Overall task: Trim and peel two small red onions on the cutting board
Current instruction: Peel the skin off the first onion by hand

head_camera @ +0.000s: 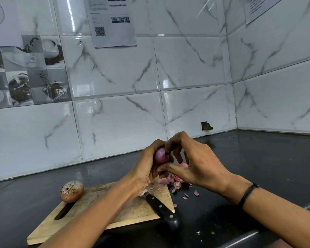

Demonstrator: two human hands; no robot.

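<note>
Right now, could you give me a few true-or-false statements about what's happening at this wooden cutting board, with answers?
1. The left hand holds a small purple onion. True.
2. The right hand holds the black-handled knife. False: the knife lies on the wooden cutting board; this hand's fingers are on the onion.
3. A brown-skinned second onion sits on the board's far left corner. True.
4. The pink onion peelings are in a bowl. False: they lie loose on the dark countertop beside the board.
5. A black cord band circles the right wrist. True.
</note>
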